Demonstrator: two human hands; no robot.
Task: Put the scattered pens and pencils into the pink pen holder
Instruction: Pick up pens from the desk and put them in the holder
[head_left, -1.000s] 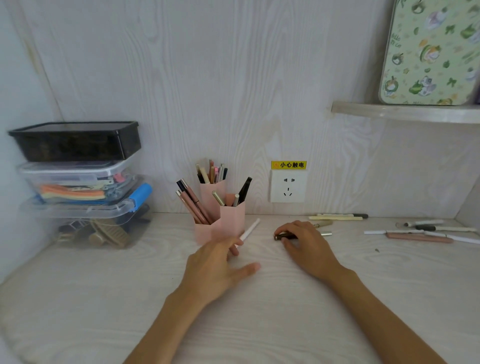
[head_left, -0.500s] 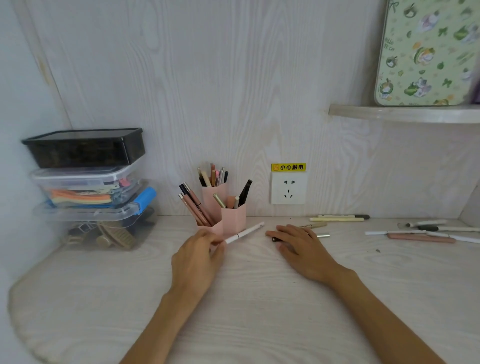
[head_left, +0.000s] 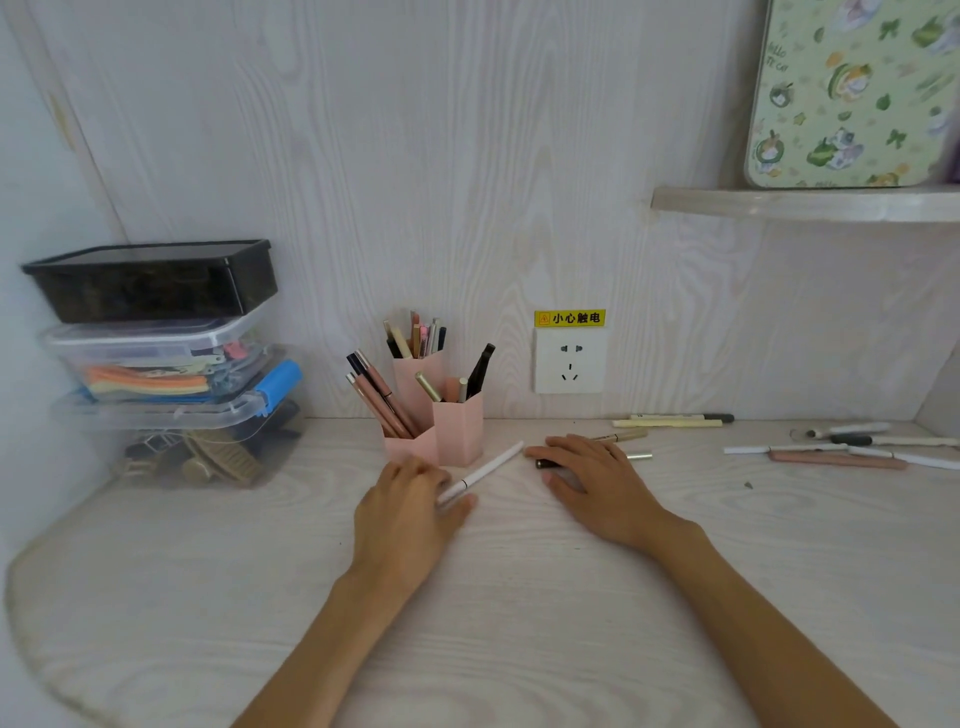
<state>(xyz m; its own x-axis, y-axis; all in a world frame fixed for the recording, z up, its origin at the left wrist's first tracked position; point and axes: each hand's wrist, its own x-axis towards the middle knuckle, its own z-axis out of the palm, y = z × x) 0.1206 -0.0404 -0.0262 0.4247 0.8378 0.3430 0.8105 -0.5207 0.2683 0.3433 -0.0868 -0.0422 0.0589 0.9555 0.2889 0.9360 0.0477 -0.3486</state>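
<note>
Pinching a slim white pen (head_left: 480, 474) by its lower end, the left hand (head_left: 410, 512) sits on the tabletop (head_left: 519, 623) just in front of the pink pen holder (head_left: 439, 421), with the pen's free end slanting up and away toward the socket side of the holder. The right hand (head_left: 597, 486) lies flat beside it, further from the holder, fingers fairly straight and resting over a dark pen (head_left: 545, 463) without visibly closing round it; two more pens poke out from behind its fingers. A pen like this looks light, rigid and smooth, so it should roll or slip easily if held loosely; a grip nearer the middle would likely steady it better for tipping upright than the end pinch it has now. The holder has three hexagonal cups, all already stocked with pens standing at angles, and those leaning sticks narrow the openings, so the front cup nearest the hands seems the easiest target. Being small and probably light itself, the holder could tip or slide if bumped from the front. Between the hands and the holder the surface is bare, giving short, open travel. More scattered pens (head_left: 670, 421) lie along the wall beyond the socket (head_left: 570, 361) from the holder, and a further cluster of pens (head_left: 841, 452) well past those.
</note>
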